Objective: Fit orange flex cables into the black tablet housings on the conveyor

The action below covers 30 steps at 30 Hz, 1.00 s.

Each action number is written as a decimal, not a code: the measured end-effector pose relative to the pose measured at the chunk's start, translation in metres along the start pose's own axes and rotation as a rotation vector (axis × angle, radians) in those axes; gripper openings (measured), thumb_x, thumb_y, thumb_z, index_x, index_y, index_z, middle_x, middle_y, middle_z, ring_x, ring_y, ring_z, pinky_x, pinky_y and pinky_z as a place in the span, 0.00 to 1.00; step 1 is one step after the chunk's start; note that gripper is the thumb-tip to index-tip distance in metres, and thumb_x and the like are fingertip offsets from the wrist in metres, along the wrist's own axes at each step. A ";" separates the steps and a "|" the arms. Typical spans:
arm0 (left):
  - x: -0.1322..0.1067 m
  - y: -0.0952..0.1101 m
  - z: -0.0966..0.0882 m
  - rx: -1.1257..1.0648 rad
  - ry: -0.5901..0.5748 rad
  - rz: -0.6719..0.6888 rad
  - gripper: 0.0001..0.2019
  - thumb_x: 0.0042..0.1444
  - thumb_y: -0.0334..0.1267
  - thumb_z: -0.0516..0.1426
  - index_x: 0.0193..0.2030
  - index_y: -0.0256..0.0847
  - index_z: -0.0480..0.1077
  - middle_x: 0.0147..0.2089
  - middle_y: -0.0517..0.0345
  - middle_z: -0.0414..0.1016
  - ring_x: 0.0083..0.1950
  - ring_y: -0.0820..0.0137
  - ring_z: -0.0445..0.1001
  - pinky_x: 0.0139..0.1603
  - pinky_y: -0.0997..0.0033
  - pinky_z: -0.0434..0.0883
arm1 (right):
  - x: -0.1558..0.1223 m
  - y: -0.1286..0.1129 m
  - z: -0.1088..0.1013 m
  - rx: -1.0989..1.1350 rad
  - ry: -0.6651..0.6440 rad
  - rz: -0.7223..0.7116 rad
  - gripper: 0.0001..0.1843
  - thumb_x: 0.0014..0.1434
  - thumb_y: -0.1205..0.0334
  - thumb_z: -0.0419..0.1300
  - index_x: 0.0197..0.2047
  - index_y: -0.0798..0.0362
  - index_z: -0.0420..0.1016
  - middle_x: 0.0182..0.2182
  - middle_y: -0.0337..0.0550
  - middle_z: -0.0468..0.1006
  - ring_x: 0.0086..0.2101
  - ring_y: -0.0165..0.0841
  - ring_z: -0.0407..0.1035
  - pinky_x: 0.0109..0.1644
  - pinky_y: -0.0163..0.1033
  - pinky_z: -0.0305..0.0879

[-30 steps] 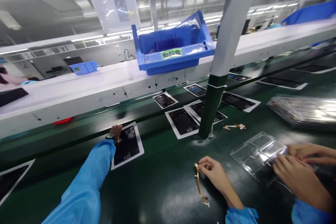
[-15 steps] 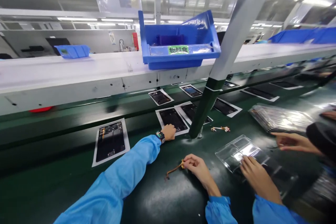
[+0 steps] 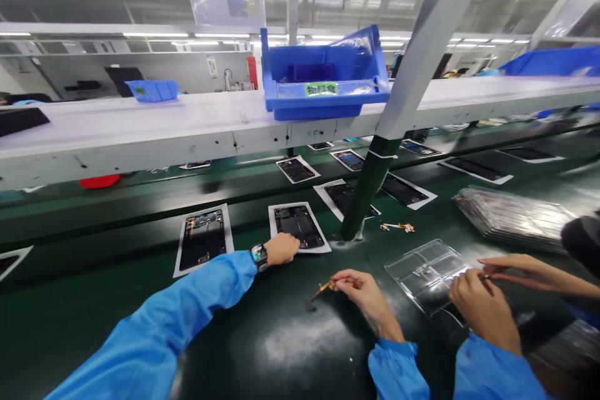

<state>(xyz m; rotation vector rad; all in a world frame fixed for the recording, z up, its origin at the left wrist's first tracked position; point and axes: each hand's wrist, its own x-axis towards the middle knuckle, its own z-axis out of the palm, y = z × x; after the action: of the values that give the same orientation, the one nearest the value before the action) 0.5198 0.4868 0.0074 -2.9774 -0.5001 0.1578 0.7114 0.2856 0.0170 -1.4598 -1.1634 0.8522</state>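
Observation:
My left hand [image 3: 282, 249], with a watch on its wrist, is closed at the lower edge of a black tablet housing [image 3: 300, 225] lying on a white sheet; its fingertips are partly hidden. My right hand [image 3: 363, 297] pinches a thin orange-brown flex cable [image 3: 323, 289] just above the green table, the cable's dark end hanging down to the left. Another such housing [image 3: 204, 239] lies to the left of my left hand. Beyond my right hand lies a small flex cable [image 3: 397, 227] on the table.
At the right, a co-worker's hands [image 3: 487, 306] work over a clear plastic tray [image 3: 429, 275]. Behind it lies a stack of clear trays [image 3: 513, 215]. A green-and-white post [image 3: 370, 190] rises before me, beside a shelf [image 3: 197, 128] carrying a blue bin [image 3: 328, 97]. More housings [image 3: 405, 190] lie along the line.
My left hand has drawn the tablet housing to the left, away from its neighbour by the post. My right hand still holds the flex cable. The co-worker's two hands have come together.

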 end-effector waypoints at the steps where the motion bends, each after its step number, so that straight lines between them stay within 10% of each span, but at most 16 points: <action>1: -0.025 0.010 -0.001 0.005 -0.014 0.007 0.06 0.59 0.30 0.57 0.40 0.28 0.70 0.38 0.43 0.75 0.40 0.60 0.75 0.39 0.63 0.73 | -0.004 0.001 -0.002 0.008 -0.028 -0.016 0.16 0.63 0.51 0.60 0.47 0.54 0.74 0.47 0.46 0.74 0.43 0.37 0.71 0.45 0.43 0.71; 7: -0.171 0.123 -0.006 -0.018 -0.037 0.017 0.04 0.59 0.27 0.53 0.38 0.33 0.68 0.36 0.48 0.72 0.35 0.62 0.71 0.29 0.66 0.66 | -0.050 -0.030 -0.009 -0.121 -0.201 -0.170 0.10 0.56 0.51 0.66 0.33 0.49 0.80 0.38 0.47 0.77 0.34 0.38 0.71 0.30 0.38 0.65; 13: -0.228 0.213 0.004 -0.204 -0.123 -0.169 0.05 0.61 0.28 0.53 0.40 0.33 0.69 0.36 0.47 0.73 0.35 0.61 0.71 0.27 0.64 0.64 | -0.081 -0.092 0.044 -0.215 -0.566 -0.233 0.07 0.58 0.53 0.64 0.33 0.45 0.81 0.26 0.44 0.76 0.23 0.33 0.67 0.25 0.38 0.62; 18: -0.285 0.191 -0.014 -0.539 -0.076 -0.307 0.02 0.60 0.32 0.56 0.39 0.39 0.70 0.39 0.54 0.75 0.39 0.64 0.73 0.37 0.67 0.68 | -0.072 -0.108 0.092 -0.273 -0.725 -0.215 0.10 0.60 0.52 0.62 0.34 0.46 0.81 0.28 0.43 0.79 0.26 0.34 0.70 0.29 0.37 0.63; 22: -0.319 0.154 -0.038 -0.883 0.255 -0.654 0.14 0.61 0.44 0.59 0.52 0.45 0.68 0.51 0.54 0.74 0.51 0.64 0.72 0.52 0.67 0.68 | -0.062 -0.117 0.111 -0.307 -0.776 -0.204 0.10 0.61 0.54 0.60 0.36 0.45 0.82 0.30 0.41 0.80 0.28 0.34 0.71 0.30 0.36 0.63; 26: -0.289 0.147 -0.038 -1.237 0.455 -0.570 0.40 0.48 0.45 0.69 0.65 0.47 0.56 0.59 0.53 0.71 0.58 0.64 0.70 0.60 0.67 0.65 | -0.043 -0.114 0.130 -0.332 -0.786 -0.198 0.09 0.60 0.56 0.61 0.36 0.49 0.82 0.26 0.39 0.77 0.24 0.30 0.66 0.27 0.34 0.58; 30: -0.249 0.154 -0.010 -1.193 0.466 -0.627 0.22 0.57 0.32 0.60 0.58 0.43 0.62 0.37 0.63 0.78 0.39 0.71 0.76 0.45 0.73 0.70 | -0.014 -0.088 0.152 -0.257 -0.752 -0.107 0.10 0.58 0.56 0.61 0.37 0.54 0.79 0.26 0.40 0.77 0.26 0.31 0.68 0.28 0.33 0.60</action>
<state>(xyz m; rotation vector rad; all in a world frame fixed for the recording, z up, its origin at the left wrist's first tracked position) 0.3356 0.2591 0.0175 -3.3496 -1.9170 -1.2587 0.5459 0.3154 0.0694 -1.2845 -1.9467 1.2634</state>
